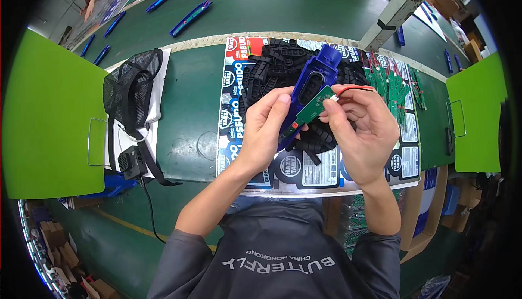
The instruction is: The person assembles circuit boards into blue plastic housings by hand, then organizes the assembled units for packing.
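Observation:
My left hand [265, 130] is closed round a long blue plastic housing [328, 59], tilted up and away to the right. A black oval part [311, 88] sits inside the housing. Along the housing's right side lies a narrow green circuit board [312, 107], with a small red component low on it. My right hand [363, 130] pinches the board's upper end, by a white connector with red and black wires [356, 88]. Some right fingers are hidden behind the thumb. Beneath both hands spreads a pile of black plastic parts [266, 73].
Green circuit boards with red wires [389, 84] lie right of the black pile, on a printed sheet [231, 136]. A black mesh bag [130, 89] and a small black box with a cable [132, 162] are at left. Blue housings [190, 17] lie on the far green belt. A metal post [399, 10] rises behind.

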Available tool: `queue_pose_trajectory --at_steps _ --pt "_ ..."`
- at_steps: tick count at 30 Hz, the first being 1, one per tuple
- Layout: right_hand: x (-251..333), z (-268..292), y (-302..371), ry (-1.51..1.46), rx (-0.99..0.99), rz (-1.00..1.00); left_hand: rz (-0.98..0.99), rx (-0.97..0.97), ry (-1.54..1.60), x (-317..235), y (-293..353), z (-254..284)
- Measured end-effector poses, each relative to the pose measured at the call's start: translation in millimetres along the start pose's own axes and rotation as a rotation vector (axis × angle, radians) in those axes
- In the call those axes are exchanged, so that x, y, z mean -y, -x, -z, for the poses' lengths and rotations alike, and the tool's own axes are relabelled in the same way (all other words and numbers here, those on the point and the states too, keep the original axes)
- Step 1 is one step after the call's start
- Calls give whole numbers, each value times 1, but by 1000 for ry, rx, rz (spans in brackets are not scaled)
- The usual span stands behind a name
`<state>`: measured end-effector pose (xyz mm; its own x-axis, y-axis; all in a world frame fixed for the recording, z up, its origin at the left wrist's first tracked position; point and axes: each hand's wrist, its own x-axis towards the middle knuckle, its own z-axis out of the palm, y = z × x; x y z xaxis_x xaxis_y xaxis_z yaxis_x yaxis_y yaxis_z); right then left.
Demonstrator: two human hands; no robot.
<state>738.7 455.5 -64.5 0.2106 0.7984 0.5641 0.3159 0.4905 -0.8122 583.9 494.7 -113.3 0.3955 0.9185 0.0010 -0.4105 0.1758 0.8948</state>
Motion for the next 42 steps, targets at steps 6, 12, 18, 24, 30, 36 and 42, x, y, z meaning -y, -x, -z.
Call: queue_pose_trajectory --at_steps 6,12,18,24,30,36,42 --pt "1 2 -1 4 7 -15 1 16 0 1 -1 -1" --pt "2 6 -6 80 69 -42 -1 16 -23 5 0 0" --pt "7 5 -11 405 41 169 21 18 -2 11 -2 -6" --pt "-6 4 -11 450 -42 195 18 32 -26 10 -2 -10" --pt "-14 0 -16 416 -119 136 -36 4 -144 8 -4 -19" --pt "-25 0 -12 101 -162 -183 -51 -20 -218 12 1 -23" --pt "-29 -1 -12 -14 -122 -267 -36 -36 -252 14 -1 -18"
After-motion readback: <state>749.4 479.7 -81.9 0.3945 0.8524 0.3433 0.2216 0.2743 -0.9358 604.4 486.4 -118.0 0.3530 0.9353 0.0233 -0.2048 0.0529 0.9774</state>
